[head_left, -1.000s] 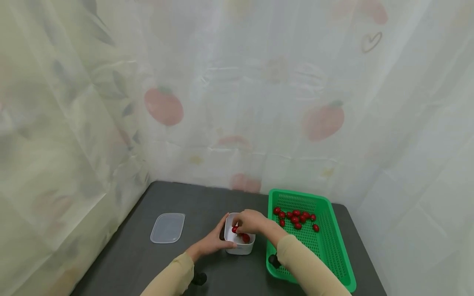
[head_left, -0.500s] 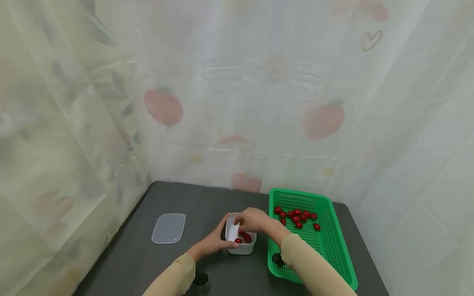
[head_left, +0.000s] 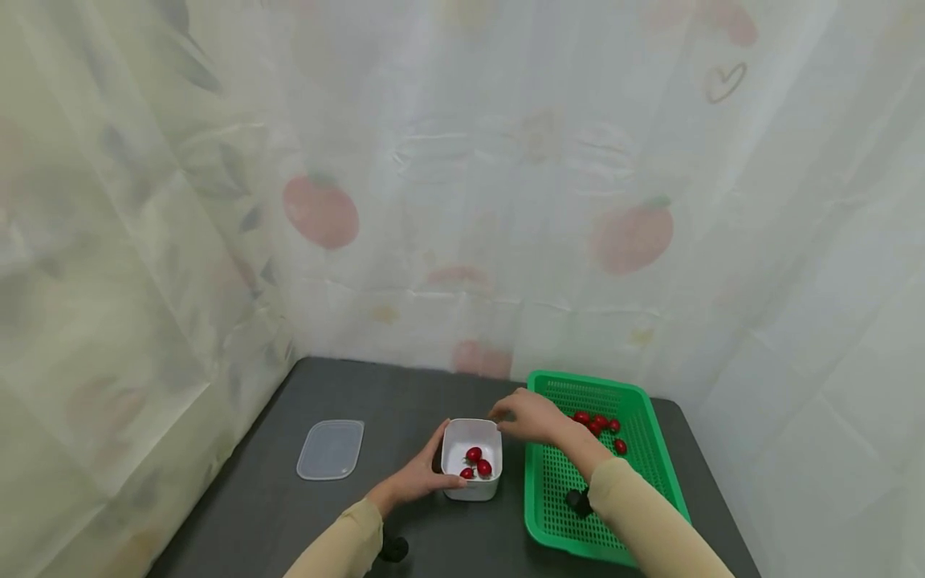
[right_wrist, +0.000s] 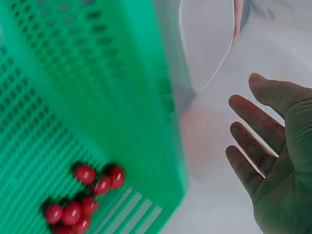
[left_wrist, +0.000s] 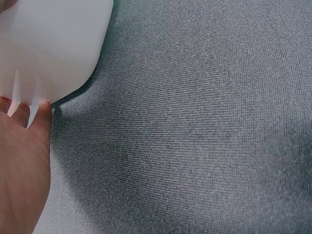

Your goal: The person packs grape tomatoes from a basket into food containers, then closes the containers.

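My left hand (head_left: 415, 477) grips a small white plastic container (head_left: 471, 491), thumb at its near rim and fingers round the left side. In the left wrist view its fingers (left_wrist: 43, 117) lie against the container's wall. Three red cherry tomatoes (head_left: 484, 467) rest on the container's floor. Between the container and a green basket hovers my right hand (head_left: 533, 415), with loosely bent fingers and nothing in them. The right wrist view shows that hand's palm and spread fingers beside the basket wall (right_wrist: 161, 122). Several more cherry tomatoes (right_wrist: 71, 213) lie in the basket, partly hidden by my right arm in the head view.
A translucent square lid (head_left: 330, 449) lies on the dark table (head_left: 405, 393) to the left. The green basket (head_left: 533, 514) takes up the right side of the table. Patterned curtains (head_left: 462, 201) enclose the back and sides.
The right hand has let go of a cherry tomato in the container, lifted out and moved right towards the basket, opening its fingers. My left hand keeps its hold on the container.
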Available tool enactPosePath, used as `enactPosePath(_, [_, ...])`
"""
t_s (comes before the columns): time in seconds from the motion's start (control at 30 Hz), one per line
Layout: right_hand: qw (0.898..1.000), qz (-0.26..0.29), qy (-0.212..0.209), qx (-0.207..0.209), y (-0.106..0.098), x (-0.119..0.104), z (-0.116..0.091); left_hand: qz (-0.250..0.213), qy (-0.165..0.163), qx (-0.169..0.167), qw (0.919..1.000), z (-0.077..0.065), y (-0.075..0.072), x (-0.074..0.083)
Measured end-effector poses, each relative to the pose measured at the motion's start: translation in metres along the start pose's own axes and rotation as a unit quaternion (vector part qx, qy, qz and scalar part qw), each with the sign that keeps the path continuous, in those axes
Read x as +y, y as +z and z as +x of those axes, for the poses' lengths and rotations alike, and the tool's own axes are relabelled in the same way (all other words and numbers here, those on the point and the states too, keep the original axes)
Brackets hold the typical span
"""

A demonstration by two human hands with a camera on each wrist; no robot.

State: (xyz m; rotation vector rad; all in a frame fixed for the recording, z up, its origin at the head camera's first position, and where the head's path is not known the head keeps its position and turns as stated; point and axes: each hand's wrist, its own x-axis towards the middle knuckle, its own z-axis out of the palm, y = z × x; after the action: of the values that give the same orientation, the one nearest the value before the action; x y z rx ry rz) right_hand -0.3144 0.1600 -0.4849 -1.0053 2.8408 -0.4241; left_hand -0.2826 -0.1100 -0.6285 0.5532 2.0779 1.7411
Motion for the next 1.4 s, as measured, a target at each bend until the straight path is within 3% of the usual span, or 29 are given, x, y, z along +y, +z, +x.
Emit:
enactPosePath(0.37, [0.998,0.027,0.053,0.029,-0.015,0.051,-0.039,0.044,-0.003,0.016,0.9989,-0.001,0.000,-0.002])
enactPosePath(0.7, [0.992,0.035,0.118,0.037,-0.017,0.073,-0.062,0.038,-0.002,0.013,0.9992,-0.002,0.000,0.000])
enactPosePath(1.1, [0.989,0.018,0.144,0.020,-0.004,0.095,-0.067,0.028,0.000,0.010,0.9995,-0.002,0.000,0.003])
enactPosePath(1.4, [0.986,0.049,0.161,0.000,0.011,0.099,-0.066,0.035,-0.007,0.013,0.9993,-0.004,0.001,0.005])
